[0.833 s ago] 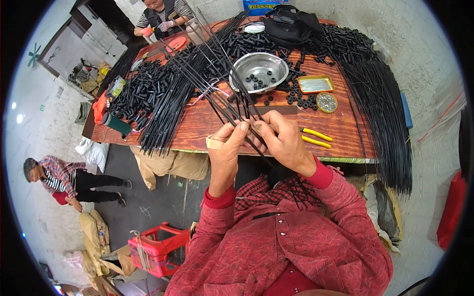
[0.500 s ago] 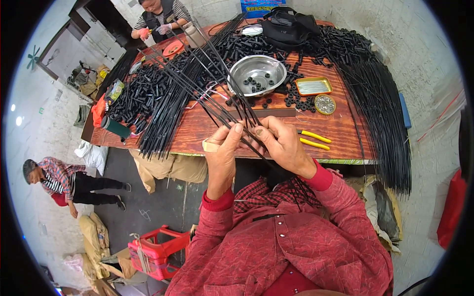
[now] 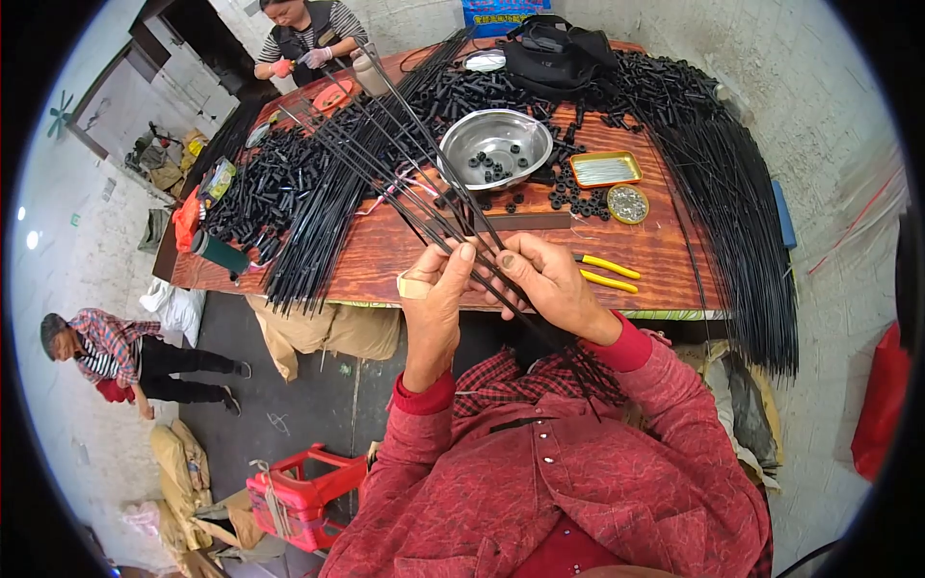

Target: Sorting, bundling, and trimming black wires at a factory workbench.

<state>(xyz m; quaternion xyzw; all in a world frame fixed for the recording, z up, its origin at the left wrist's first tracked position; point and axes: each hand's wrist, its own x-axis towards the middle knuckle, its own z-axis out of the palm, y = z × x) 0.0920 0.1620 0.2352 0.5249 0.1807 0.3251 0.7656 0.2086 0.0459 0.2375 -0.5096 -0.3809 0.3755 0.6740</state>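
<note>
Rods (image 3: 462, 198) sit lower, nearer you, than before; your left hand (image 3: 434, 289) and right hand (image 3: 554, 281) both pinch them, thumbs against fingers, at table's (image 3: 665, 270) near edge.

Reddish wooden table (image 3: 390, 272), steel bowl (image 3: 499, 132), black rods (image 3: 737, 231), yellow-handled pliers (image 3: 609, 265)

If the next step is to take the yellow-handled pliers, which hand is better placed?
Probably the right hand: the pliers lie close to its outer side, while the left hand is farther away. Both hold black rods, so neither is free.
</note>
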